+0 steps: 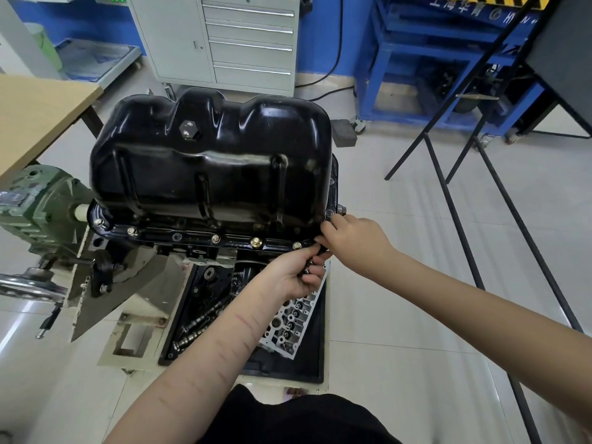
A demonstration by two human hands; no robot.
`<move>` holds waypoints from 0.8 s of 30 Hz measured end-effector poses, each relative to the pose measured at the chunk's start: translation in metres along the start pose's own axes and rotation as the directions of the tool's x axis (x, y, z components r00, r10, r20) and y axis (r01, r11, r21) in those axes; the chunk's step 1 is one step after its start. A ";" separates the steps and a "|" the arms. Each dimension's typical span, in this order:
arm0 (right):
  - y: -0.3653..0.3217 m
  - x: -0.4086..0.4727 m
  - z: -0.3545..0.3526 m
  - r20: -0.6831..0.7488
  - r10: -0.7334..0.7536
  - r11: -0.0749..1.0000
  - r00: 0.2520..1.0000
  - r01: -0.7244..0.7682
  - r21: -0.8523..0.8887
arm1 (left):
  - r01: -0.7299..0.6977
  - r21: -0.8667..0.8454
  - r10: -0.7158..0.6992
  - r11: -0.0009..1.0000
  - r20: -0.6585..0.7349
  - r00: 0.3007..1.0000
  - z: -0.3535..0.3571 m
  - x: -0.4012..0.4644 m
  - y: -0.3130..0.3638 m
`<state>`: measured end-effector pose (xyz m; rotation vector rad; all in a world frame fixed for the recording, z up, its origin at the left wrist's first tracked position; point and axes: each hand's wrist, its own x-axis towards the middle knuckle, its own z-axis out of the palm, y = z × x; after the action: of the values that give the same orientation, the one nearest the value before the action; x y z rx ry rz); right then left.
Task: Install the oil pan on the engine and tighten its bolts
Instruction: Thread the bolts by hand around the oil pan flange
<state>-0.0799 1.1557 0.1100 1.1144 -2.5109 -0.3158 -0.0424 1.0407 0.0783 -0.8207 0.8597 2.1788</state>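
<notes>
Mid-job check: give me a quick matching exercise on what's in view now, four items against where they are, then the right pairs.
1. oil pan
2. left hand
3. cylinder head
4. drawer cabinet

A. lying in the black floor tray
B. seated on the engine, bolts along its front flange
C. standing behind the engine
D. holding small parts below the pan's right front corner

Pairs: 1-B, 2-D, 3-A, 4-C

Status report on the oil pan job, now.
Left hand grips spare bolts. Right hand pinching at the flange corner. Oil pan seated, front bolts in. Nothing blocking.
</notes>
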 end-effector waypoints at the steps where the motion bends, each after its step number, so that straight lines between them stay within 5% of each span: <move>1: 0.000 -0.001 0.002 0.003 0.004 1.000 1.000 -0.004 -0.001 | -0.001 0.000 0.001 1.000 -0.001 1.000 0.000 0.000 0.000; 9: 0.002 -0.006 0.010 0.053 0.006 0.984 0.999 -0.016 0.180 | -0.018 0.013 0.019 1.000 -0.014 1.000 0.000 -0.001 0.000; 13: 0.001 -0.001 0.009 -0.020 0.060 0.991 0.998 -0.057 0.118 | -0.020 0.020 0.021 1.000 -0.018 1.000 0.000 0.000 0.000; 17: 0.003 -0.002 0.018 0.113 0.093 0.978 0.989 -0.112 0.175 | -0.027 0.035 0.028 0.999 -0.026 0.999 0.000 0.000 0.000; 24: 0.002 0.000 0.009 0.094 0.070 0.991 0.993 -0.080 0.106 | -0.001 0.005 0.001 1.000 -0.012 1.000 -0.001 -0.001 0.000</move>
<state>-0.0854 1.1575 0.1033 1.0648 -2.6709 -0.2142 -0.0414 1.0396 0.0782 -0.8318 0.8710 2.1744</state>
